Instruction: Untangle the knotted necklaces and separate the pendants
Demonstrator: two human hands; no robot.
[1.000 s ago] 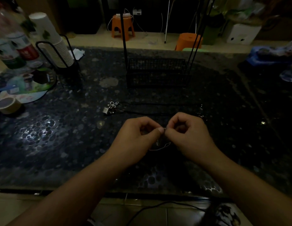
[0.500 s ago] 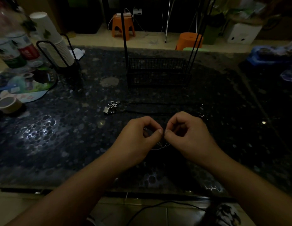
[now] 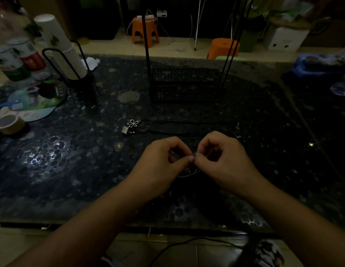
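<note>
Silver chain (image 3: 189, 173), fine and knotted, hanging at lower centre of the frame just above the dark tabletop (image 3: 71, 170), left hand (image 3: 162, 164) and right hand (image 3: 223, 160) pinching it fingertip to fingertip, knot-picking apparently under way; next calling for teasing one loop loose.

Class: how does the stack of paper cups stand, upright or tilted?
Tilted. The stack of paper cups leans up and left, resting in a black wire holder on the table.

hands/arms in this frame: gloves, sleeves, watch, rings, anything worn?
Nothing worn that shows. The left hand and right hand are bare, with no gloves. Both forearms are bare down to the bottom of the frame, with no sleeve edge in view. No watch, bracelet or ring shows, though the dim light could hide a thin band.
</note>
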